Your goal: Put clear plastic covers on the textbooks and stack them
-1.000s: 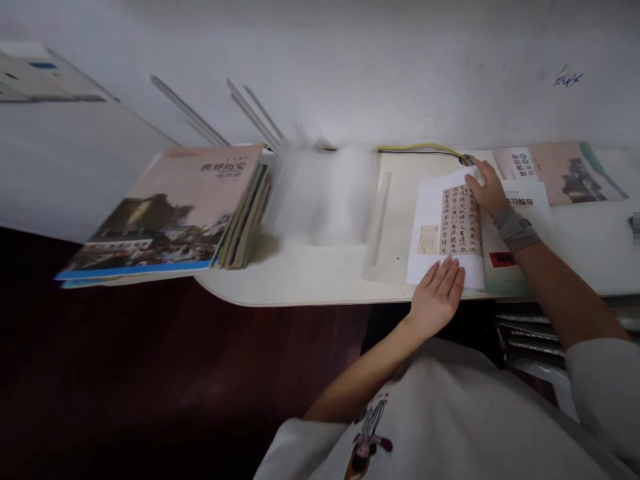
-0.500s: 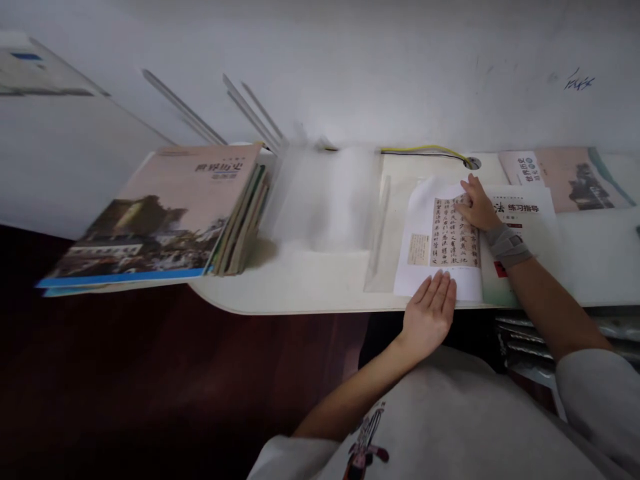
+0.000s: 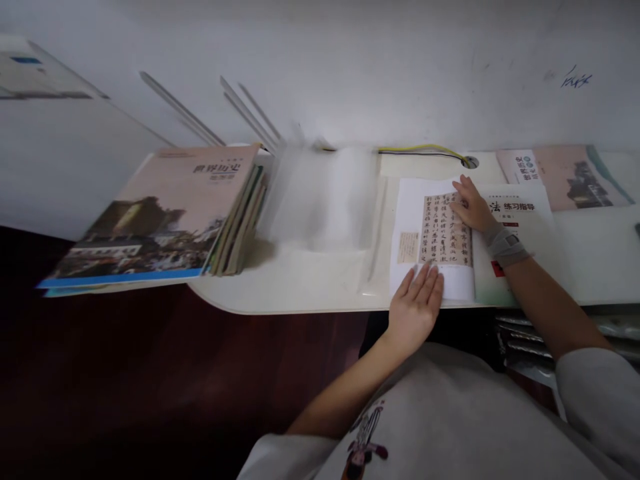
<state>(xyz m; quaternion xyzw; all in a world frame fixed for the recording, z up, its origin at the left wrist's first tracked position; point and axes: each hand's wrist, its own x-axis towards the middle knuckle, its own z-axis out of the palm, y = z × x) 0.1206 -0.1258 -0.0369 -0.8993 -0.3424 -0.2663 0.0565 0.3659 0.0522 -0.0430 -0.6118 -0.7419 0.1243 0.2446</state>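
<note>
A white sheet printed with columns of brush calligraphy lies flat on the desk, joined or set against a pale green-and-white workbook cover on its right. My left hand rests on the sheet's lower edge with its fingers stretched out. Across the seam between sheet and cover lies my right hand, thumb and fingers apart, touching the upper part of the print. A grey band circles the right wrist. To the left of the sheet is a clear plastic cover, its outline blurred.
A stack of books, topped by a pink history book, stands at the desk's left end. Another pink book lies behind the workbook. Yellow and dark cables run along the wall to a hole. The desk's front edge curves at left.
My left hand has slid slightly left along the sheet's lower edge. The sheet's curled upper left corner now lies flatter and squarer. The right hand has barely moved.
</note>
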